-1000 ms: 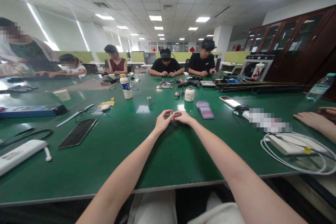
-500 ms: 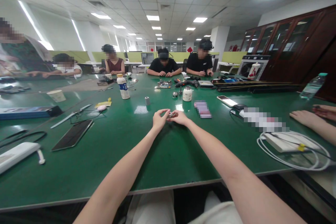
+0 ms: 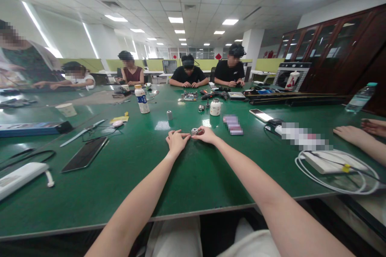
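A small silver metal cylinder (image 3: 194,131) with a ring-shaped top stands on the green table in front of me. My right hand (image 3: 206,135) grips its right side between thumb and fingers. Just left of it, my left hand (image 3: 177,140) is open and low over the table, fingers apart, the thumb tip close to the cylinder. Whether that thumb touches it I cannot tell. Farther back stands a second, similar grey cylinder (image 3: 169,115), with nobody touching it.
A white jar (image 3: 215,107) and a bottle with a blue label (image 3: 142,99) stand beyond my hands. To the left lies a dark tablet (image 3: 85,154); to the right are a phone (image 3: 261,115) and a coiled white cable (image 3: 331,188). Several people sit around the table (image 3: 199,184).
My left hand has come away from the cylinder toward the left, and its fingers have spread. The cylinder's top now shows more fully. My right hand has stayed nearly in place.
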`<state>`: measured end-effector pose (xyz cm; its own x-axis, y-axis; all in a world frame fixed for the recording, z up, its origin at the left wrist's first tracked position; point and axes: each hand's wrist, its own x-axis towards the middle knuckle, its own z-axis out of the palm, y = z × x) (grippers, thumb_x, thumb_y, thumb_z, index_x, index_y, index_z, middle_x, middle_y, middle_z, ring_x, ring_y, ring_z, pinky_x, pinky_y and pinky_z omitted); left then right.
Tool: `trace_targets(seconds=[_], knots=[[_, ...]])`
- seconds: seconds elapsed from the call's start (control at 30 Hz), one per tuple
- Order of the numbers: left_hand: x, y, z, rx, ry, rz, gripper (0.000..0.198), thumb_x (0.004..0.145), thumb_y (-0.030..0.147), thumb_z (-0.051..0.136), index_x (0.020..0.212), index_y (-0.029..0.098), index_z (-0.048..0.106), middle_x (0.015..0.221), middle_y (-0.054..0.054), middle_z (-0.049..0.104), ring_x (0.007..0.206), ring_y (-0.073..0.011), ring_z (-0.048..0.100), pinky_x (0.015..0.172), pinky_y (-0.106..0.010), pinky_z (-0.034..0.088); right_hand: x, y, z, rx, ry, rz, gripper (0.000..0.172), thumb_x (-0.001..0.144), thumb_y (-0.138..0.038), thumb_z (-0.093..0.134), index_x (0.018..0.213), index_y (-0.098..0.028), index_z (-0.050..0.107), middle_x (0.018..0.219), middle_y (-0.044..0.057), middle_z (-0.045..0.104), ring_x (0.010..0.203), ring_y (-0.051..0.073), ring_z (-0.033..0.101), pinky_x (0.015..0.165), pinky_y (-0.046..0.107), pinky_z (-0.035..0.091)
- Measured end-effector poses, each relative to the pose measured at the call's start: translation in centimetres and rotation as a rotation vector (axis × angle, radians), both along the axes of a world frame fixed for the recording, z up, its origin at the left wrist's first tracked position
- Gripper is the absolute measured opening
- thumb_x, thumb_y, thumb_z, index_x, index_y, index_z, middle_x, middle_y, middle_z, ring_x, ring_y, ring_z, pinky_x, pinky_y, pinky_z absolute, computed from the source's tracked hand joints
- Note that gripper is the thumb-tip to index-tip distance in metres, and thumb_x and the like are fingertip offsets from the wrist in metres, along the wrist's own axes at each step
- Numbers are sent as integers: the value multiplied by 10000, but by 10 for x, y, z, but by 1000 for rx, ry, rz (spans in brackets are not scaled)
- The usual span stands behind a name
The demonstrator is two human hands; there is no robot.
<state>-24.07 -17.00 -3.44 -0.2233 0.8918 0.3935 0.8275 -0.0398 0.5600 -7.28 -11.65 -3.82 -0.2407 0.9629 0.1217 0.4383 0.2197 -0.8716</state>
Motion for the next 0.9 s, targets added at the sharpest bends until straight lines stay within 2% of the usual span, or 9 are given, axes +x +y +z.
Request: trace_targets(seconds=[0.07,0.13,0.23,0.33,0.47,0.7,0.9], knots=[[1,3,2,116,-67,-42,178,869,386,674,953,299,804,1217,-85,716,1234,-350,507,1046,-564,385,0,2,-3,-6,5,5,381,619,-302,899,880,-176,652,818,5,714,740,136,675,753,277,535],[3,7,4,239,-116,-150,182,894,356,644,976,282,790,1162,-64,741,1171,-282,570,1055,-487,416,0,4,-5,-9,3,8,392,610,-305,900,883,-182,648,796,-4,708,735,139,675,747,279,534],[9,10,3,287,-148,-281,168,897,317,637,962,257,779,1078,-45,769,1098,-235,619,1039,-415,449,0,6,-7,-4,7,16,379,617,-308,889,875,-189,638,758,-18,693,718,140,675,728,276,530],[15,10,1,255,-174,-289,171,891,321,639,965,248,775,1018,-41,781,1088,-246,625,1004,-406,477,1,7,-7,-1,18,21,367,625,-312,879,866,-193,629,756,-20,690,716,142,674,717,273,526],[18,9,1,264,-229,-297,196,903,334,615,993,249,767,1037,-39,778,1060,-236,652,978,-385,500,1,6,-7,0,19,30,370,607,-304,882,840,-196,617,751,-27,688,707,140,670,721,276,526],[17,12,4,181,-297,-315,210,889,332,612,987,229,766,997,-42,786,921,-212,718,898,-344,545,1,5,-7,7,23,22,362,589,-243,877,833,-193,614,735,-37,686,692,136,670,723,274,533],[18,9,5,175,-348,-325,260,887,355,595,1018,209,765,1026,-52,784,925,-206,719,907,-334,551,2,4,-7,12,13,36,353,617,-234,858,862,-194,607,761,-32,690,723,136,678,719,263,531]])
